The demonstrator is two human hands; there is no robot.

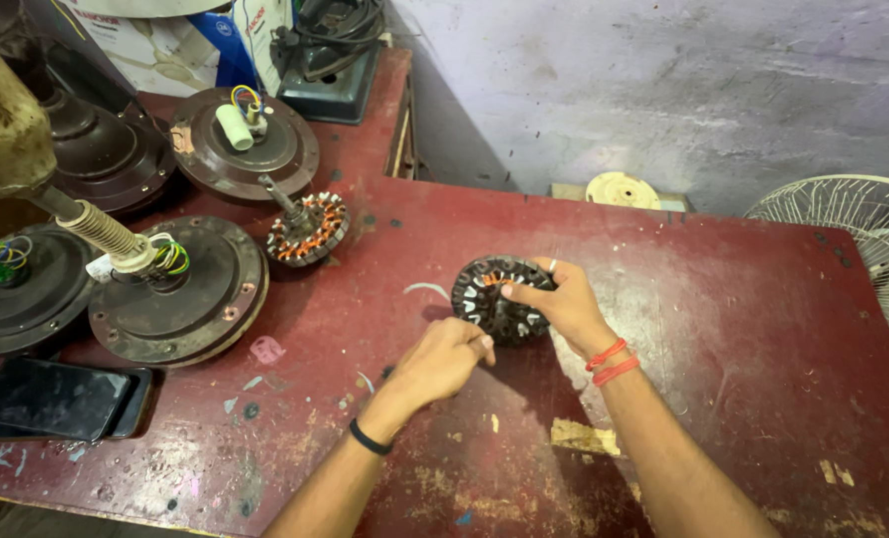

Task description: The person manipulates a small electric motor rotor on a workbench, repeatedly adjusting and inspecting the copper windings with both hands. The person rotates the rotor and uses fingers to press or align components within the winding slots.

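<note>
Right hand (564,304) clamped on dark wound stator (496,299), tilting it steady off the table (743,329); left hand (444,359) curled shut just below, touching its rim.

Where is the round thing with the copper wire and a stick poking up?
That wound stator sits left of centre on the red table, between two round motor covers, well left of both hands.

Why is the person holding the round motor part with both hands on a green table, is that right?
Not quite. The head view shows the table is dark red, not green. The rest holds: the right hand and the left hand both hold the round motor part on it.
</note>
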